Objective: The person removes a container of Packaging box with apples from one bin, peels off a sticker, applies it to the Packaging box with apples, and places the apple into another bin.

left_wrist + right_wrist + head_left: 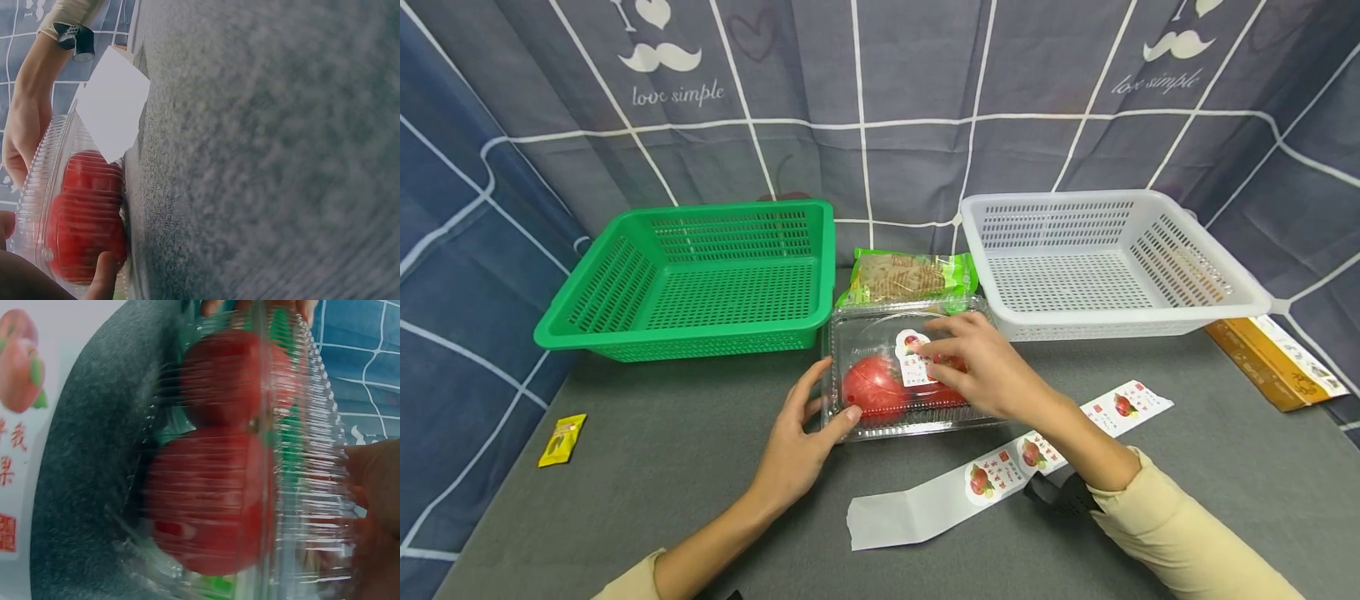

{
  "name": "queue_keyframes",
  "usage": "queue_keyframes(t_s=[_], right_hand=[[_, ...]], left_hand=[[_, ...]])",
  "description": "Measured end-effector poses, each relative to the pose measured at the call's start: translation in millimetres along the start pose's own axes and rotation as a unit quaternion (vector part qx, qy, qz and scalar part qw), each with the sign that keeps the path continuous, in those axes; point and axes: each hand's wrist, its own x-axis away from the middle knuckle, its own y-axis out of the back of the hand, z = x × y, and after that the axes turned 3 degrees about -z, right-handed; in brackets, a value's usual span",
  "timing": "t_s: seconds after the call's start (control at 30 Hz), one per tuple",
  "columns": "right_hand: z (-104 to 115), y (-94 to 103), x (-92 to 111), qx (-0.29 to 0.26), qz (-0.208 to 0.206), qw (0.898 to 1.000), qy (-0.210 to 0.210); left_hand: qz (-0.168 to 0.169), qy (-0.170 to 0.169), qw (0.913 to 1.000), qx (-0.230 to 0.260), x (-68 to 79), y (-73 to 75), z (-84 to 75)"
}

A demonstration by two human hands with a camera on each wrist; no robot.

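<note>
A clear plastic clamshell box [867, 332] with two round red fruits [872, 388] inside lies in the middle of the table, its lid down. A white fruit label [914, 372] sits on top of the lid. My left hand [797, 442] holds the box by its left end, thumb at the front corner and fingers along the side. With extended fingertips, my right hand [981, 367] presses on the lid at the label's right edge. Below my right forearm lies a backing strip [895, 517] bearing several more fruit labels.
Behind the box lies a green-and-clear food packet [901, 277], between a green basket [685, 340] and a white basket [1120, 318]. A small yellow packet [562, 440] is at far left. An orange-brown carton [1273, 367] lies at right, by a grey checked curtain [917, 75].
</note>
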Motion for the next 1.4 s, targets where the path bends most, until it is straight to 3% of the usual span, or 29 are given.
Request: queue_keyframes(t_s=[0.33, 0.57, 0.7, 1.03, 1.4], right_hand=[[-0.9, -7.3, 3.2, 0.12, 0.02, 0.992, 0.035], [5.9, -8.9, -0.3, 0.165, 0.072, 0.983, -0.018], [8.7, -12.1, -2.5, 0.195, 0.081, 0.977, -0.038], [7.0, -20.6, -1.3, 0.221, 0.024, 0.974, -0.042], [0.6, -23.0, -0.5, 0.178, -0.061, 0.982, -0.021]], left_hand=[[-0.003, -0.006, 0.9997, -0.024, 0.8, 0.8, 1.3], [-0.003, -0.012, 0.9995, -0.031, 2.2, 0.4, 0.0], [-0.003, -0.02, 0.9993, -0.03, 2.1, 0.4, -0.8], [0.004, -0.016, 0.9997, -0.02, 0.7, -1.7, -1.9], [0.002, -0.01, 0.9997, -0.021, 0.6, 1.6, -3.6]])
